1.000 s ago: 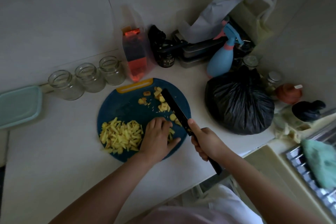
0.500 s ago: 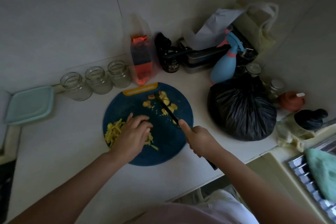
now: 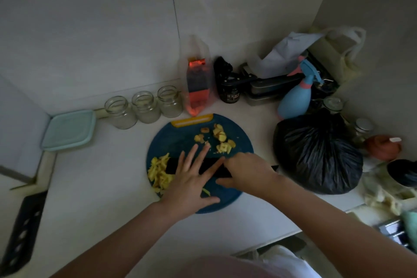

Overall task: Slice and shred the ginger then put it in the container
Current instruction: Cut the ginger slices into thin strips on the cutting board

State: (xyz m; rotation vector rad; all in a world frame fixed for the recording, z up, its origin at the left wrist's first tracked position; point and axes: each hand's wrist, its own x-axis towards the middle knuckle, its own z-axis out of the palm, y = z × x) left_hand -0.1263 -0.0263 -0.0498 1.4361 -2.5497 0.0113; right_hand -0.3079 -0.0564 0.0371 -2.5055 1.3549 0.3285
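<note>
Head view: the left hand (image 3: 191,180) lies flat on the knife (image 3: 172,166), its fingers (image 3: 190,157) straight and spread across the blade. The blade rests flat on the board (image 3: 178,140) with its tip at the shreds (image 3: 159,175). The right hand (image 3: 248,172) has its fingers curled round the handle. Uncut slices (image 3: 222,139) sit at the board's far edge, apart from the pile. A lidded box (image 3: 68,130) and three jars (image 3: 144,107) stand on the desk (image 3: 101,187), left of the board. The step looks like gathering shreds onto the blade. Keep it flat, edge turned from the fingertips, and slide slowly under the pile so nothing spills.
</note>
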